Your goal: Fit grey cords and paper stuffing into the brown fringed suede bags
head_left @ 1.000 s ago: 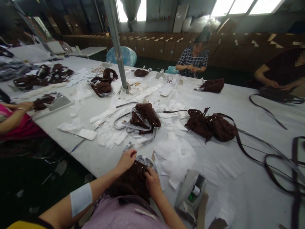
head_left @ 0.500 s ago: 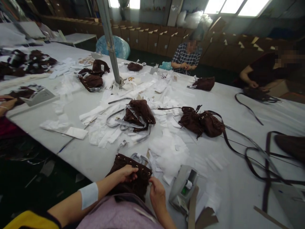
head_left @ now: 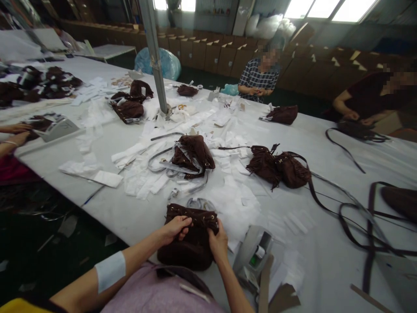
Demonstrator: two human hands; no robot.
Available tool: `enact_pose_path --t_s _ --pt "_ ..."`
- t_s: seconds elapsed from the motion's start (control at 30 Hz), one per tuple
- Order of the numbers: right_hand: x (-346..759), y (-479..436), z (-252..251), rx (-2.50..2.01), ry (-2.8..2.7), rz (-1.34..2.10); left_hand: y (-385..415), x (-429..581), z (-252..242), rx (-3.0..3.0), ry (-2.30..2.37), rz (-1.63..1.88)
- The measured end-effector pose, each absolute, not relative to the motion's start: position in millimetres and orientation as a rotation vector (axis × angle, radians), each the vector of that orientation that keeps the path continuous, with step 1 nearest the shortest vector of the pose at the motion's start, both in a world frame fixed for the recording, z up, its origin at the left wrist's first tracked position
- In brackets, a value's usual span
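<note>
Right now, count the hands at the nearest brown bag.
2: the left hand, fingers closed before the upper front of the brown bag, and the right hand, gripping its right edge. No others seem hidden.

head: head-worn | faces forward and down | brown bag (head_left: 195, 245) close below | table (head_left: 306, 143) beyond

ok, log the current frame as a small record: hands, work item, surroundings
left hand: fingers curled, in front of the brown bag near its upper edge; grip unclear
right hand: gripping the bag's upper right side
bag detail: metal eyelets near top edge
right of hands: grey device with white roll
beyond: fringed brown bags, white scraps
far side: person in checked shirt
</note>
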State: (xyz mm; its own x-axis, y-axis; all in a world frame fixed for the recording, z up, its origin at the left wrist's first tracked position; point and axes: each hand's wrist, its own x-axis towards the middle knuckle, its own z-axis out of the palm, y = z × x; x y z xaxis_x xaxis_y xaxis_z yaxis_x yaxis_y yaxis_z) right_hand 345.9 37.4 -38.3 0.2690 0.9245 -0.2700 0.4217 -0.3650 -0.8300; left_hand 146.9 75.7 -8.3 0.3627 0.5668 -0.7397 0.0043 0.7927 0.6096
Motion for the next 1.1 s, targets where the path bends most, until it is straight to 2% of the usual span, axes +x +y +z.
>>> enact_pose_path --t_s 0.17,0.27,0.37,0.47,0.6,0.77,0.9,1.1 --pt "378 63 -1 -1.906 -1.428 0.830 77 164 -26 0.598 1.265 0.395" --pt "362 63 7 -1.799 -1.513 0.919 82 168 -31 0.583 1.259 0.408" --pt "333 57 -5 -1.738 -1.606 1.100 87 165 -30 0.554 1.233 0.402" --pt "315 39 -25 -1.786 -1.651 1.121 85 161 -29 0.519 1.223 0.356" --pt "320 22 -29 -1.805 -1.680 1.104 75 159 -31 0.525 1.231 0.307" --pt "337 55 -11 -1.812 -1.878 0.901 76 163 -33 0.624 1.257 0.322" --pt "335 77 -15 -1.811 -2.180 0.983 76 161 -30 0.681 1.279 0.293" --pt "327 60 -34 -1.833 -2.158 0.982 62 160 -25 0.609 1.302 0.261"
